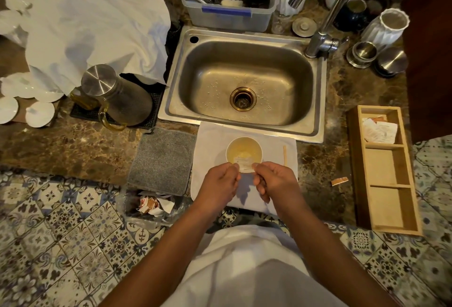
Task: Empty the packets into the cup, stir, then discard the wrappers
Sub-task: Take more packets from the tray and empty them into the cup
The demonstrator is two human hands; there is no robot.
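Observation:
A white paper cup (pixel 244 146) stands on a white cloth (pixel 210 140) just in front of the sink, with pale liquid or powder inside. Over its near rim, my left hand (pixel 219 184) and my right hand (pixel 274 180) each pinch one side of a small white packet (pixel 244 163). A wooden stir stick (pixel 285 155) lies on the cloth to the right of the cup. More packets (pixel 380 130) sit in the far compartment of a wooden organiser (pixel 386 172). A torn orange wrapper piece (pixel 339 181) lies on the counter.
A steel sink (pixel 244 81) with a tap (pixel 325 13) lies behind the cup. A grey sponge cloth (pixel 162 159) is left of the cup, and a clear bag of used wrappers (pixel 151 205) hangs below the counter edge. A steel-lidded jug (pixel 115 96) stands at left.

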